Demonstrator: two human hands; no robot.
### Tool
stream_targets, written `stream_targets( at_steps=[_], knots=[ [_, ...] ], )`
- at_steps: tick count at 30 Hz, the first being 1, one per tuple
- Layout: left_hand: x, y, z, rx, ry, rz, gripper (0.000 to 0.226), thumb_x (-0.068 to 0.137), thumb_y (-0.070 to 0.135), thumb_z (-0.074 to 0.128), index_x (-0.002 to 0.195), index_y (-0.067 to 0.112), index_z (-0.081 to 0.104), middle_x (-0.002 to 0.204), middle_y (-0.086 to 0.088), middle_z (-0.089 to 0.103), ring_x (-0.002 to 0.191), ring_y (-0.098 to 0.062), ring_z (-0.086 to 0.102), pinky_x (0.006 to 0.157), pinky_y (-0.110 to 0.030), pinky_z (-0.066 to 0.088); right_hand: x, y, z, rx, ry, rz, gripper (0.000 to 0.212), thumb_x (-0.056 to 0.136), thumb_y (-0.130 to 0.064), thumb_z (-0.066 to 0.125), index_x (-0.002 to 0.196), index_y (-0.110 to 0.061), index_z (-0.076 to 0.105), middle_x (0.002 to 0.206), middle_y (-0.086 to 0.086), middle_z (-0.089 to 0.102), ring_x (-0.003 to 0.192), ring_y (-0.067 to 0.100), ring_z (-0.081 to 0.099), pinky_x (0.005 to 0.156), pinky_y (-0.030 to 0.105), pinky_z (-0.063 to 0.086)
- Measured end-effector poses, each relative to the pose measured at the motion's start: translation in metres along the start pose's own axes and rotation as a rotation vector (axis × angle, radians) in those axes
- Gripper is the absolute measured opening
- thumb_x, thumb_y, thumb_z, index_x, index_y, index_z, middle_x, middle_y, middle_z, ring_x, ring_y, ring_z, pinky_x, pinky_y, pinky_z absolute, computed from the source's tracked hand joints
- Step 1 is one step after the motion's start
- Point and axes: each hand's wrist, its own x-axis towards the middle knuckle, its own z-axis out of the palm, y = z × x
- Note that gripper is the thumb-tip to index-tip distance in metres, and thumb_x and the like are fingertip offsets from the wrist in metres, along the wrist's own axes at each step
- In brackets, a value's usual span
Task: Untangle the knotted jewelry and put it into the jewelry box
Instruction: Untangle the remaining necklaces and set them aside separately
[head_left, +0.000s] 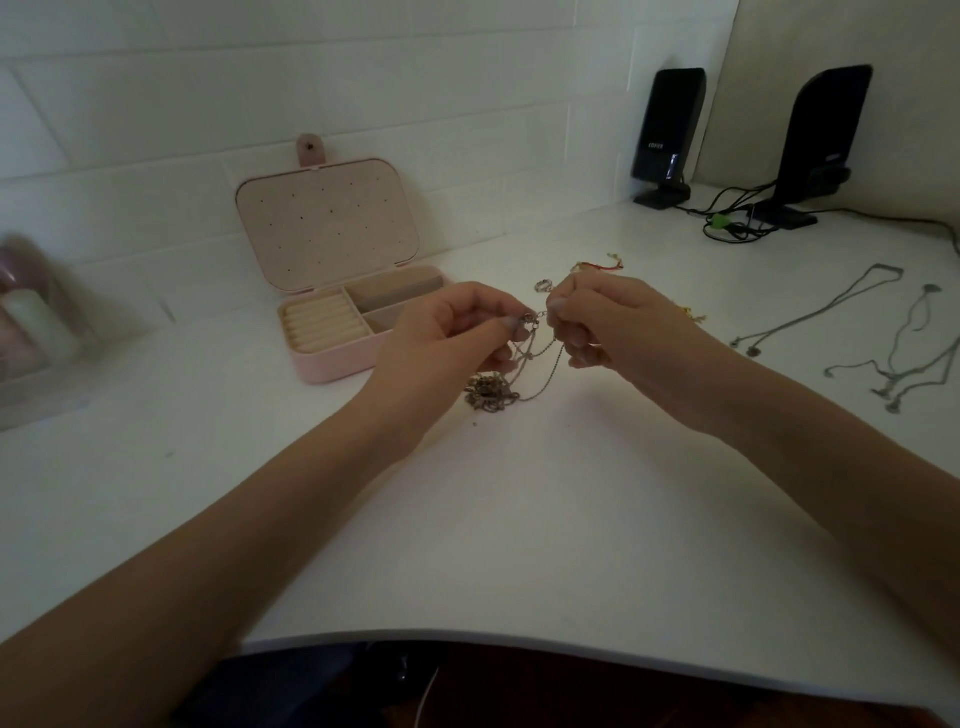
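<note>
Silver chains (524, 358) hang in a knotted bunch between both hands, the lower clump resting on the white desk (519, 519). The left hand (441, 332) pinches a clasp between curled thumb and forefinger; the right hand (613, 322), fingers curled, pinches the chain just beside it. The pink jewelry box (332, 291) stands open just left of the hands, lid leaning on the tiled wall. Separate necklaces (883, 343) lie spread to the right, well apart; two black speakers (670, 130) stand behind.
</note>
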Motion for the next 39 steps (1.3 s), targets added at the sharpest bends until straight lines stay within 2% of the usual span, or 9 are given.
stream_targets(
  at_steps=[9, 14, 17, 20, 23, 26, 29, 34, 39],
  knots=[
    [-0.001, 0.001, -0.001, 0.089, -0.025, -0.038, 0.028, 0.092, 0.0, 0.049, 0.084, 0.02, 0.067, 0.064, 0.011, 0.059, 0.053, 0.001, 0.044, 0.049, -0.01, 0.033, 0.003, 0.002, 0.0, 0.141, -0.071, 0.136, 0.026, 0.089, -0.009, 0.04, 0.066, -0.015, 0.047, 0.059, -0.002, 0.052, 0.055, 0.011, 0.044, 0.057, 0.023, 0.044],
    [-0.002, 0.003, 0.001, 0.164, -0.015, -0.025, 0.014, 0.091, 0.008, 0.059, 0.085, 0.019, 0.067, 0.061, 0.01, 0.055, 0.048, 0.005, 0.046, 0.047, -0.005, 0.032, 0.004, 0.005, -0.001, 0.169, -0.137, 0.138, 0.02, 0.087, -0.012, 0.042, 0.068, -0.014, 0.043, 0.054, -0.003, 0.046, 0.05, 0.011, 0.039, 0.052, 0.021, 0.041],
    [-0.002, -0.001, 0.002, 0.17, -0.038, 0.03, 0.013, 0.084, 0.015, 0.07, 0.077, 0.026, 0.068, 0.064, 0.002, 0.049, 0.059, -0.006, 0.045, 0.06, -0.017, 0.036, 0.007, 0.008, -0.001, 0.209, -0.185, 0.135, 0.019, 0.088, -0.015, 0.042, 0.07, -0.015, 0.039, 0.051, -0.005, 0.035, 0.047, 0.011, 0.03, 0.05, 0.022, 0.035],
    [-0.002, -0.002, 0.003, 0.198, -0.049, 0.079, 0.013, 0.077, 0.026, 0.069, 0.068, 0.036, 0.069, 0.068, -0.004, 0.046, 0.067, -0.017, 0.04, 0.065, -0.031, 0.032, 0.007, 0.008, -0.002, 0.2, -0.201, 0.134, 0.022, 0.092, -0.016, 0.041, 0.07, -0.017, 0.039, 0.05, -0.007, 0.03, 0.045, 0.01, 0.026, 0.05, 0.023, 0.033],
    [-0.002, -0.002, 0.002, 0.195, -0.044, 0.089, 0.022, 0.08, 0.021, 0.07, 0.065, 0.037, 0.068, 0.067, -0.003, 0.042, 0.066, -0.017, 0.037, 0.061, -0.028, 0.029, 0.003, 0.004, -0.004, 0.176, -0.199, 0.129, 0.024, 0.097, -0.014, 0.037, 0.073, -0.017, 0.042, 0.049, -0.01, 0.029, 0.045, 0.008, 0.023, 0.051, 0.024, 0.029],
    [-0.002, -0.001, 0.002, 0.199, -0.048, 0.084, 0.012, 0.074, 0.028, 0.067, 0.065, 0.036, 0.068, 0.065, -0.002, 0.042, 0.065, -0.017, 0.036, 0.061, -0.028, 0.029, 0.0, -0.001, -0.005, 0.167, -0.188, 0.126, 0.025, 0.097, -0.013, 0.039, 0.073, -0.016, 0.044, 0.053, -0.009, 0.028, 0.045, 0.009, 0.021, 0.049, 0.022, 0.027],
    [0.0, -0.004, 0.0, 0.192, -0.01, 0.109, 0.017, 0.08, 0.019, 0.072, 0.067, 0.028, 0.066, 0.06, 0.006, 0.044, 0.06, -0.007, 0.038, 0.057, -0.019, 0.031, -0.001, -0.003, -0.004, 0.094, -0.18, 0.123, 0.025, 0.095, -0.014, 0.04, 0.07, -0.018, 0.043, 0.053, -0.008, 0.028, 0.045, 0.008, 0.022, 0.046, 0.021, 0.027],
    [0.002, -0.007, -0.001, 0.193, 0.015, 0.153, 0.011, 0.079, 0.023, 0.071, 0.071, 0.028, 0.066, 0.068, -0.004, 0.043, 0.063, -0.009, 0.038, 0.058, -0.018, 0.032, -0.006, -0.007, -0.003, -0.011, -0.18, 0.094, 0.026, 0.094, -0.014, 0.043, 0.069, -0.017, 0.043, 0.056, -0.006, 0.031, 0.047, 0.008, 0.026, 0.045, 0.019, 0.029],
    [0.001, -0.008, -0.001, 0.213, 0.005, 0.193, 0.011, 0.079, 0.02, 0.071, 0.071, 0.024, 0.064, 0.06, 0.003, 0.037, 0.056, -0.006, 0.032, 0.053, -0.014, 0.029, -0.007, -0.008, -0.004, -0.03, -0.141, 0.076, 0.024, 0.095, -0.013, 0.043, 0.072, -0.016, 0.045, 0.057, -0.005, 0.032, 0.048, 0.009, 0.027, 0.046, 0.019, 0.029]
  ],
)
